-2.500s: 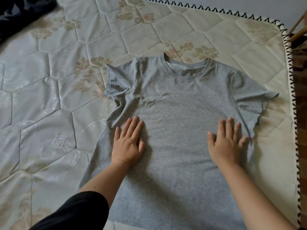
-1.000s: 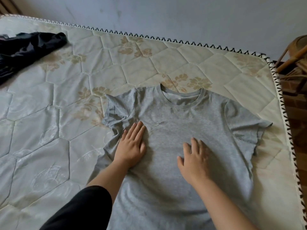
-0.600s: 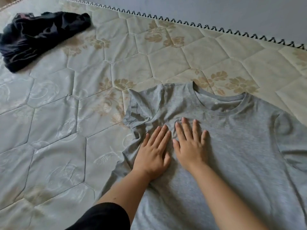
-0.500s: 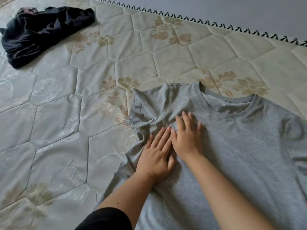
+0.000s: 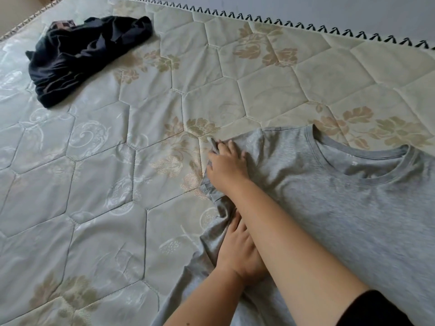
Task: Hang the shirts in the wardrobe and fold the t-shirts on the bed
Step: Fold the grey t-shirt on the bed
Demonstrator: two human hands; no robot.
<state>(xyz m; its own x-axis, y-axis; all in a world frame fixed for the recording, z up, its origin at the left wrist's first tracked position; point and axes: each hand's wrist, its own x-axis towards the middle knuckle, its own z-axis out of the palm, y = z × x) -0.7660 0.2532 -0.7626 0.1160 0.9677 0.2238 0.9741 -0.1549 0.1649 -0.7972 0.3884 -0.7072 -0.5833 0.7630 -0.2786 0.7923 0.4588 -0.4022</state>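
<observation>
Grey t-shirt point(image 5: 329, 208) on mattress point(image 5: 106, 184); right hand point(image 5: 226, 163) pinches sleeve point(image 5: 208, 188); left hand point(image 5: 237, 252) pressed flat; neck label point(image 5: 354, 163) unreadable.

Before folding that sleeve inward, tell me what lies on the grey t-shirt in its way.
Nothing loose does. Only the left hand presses the grey t-shirt below the sleeve the right hand grips; the black garment lies apart.

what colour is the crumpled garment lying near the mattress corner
The crumpled garment is black, clearest in the head view.
</observation>
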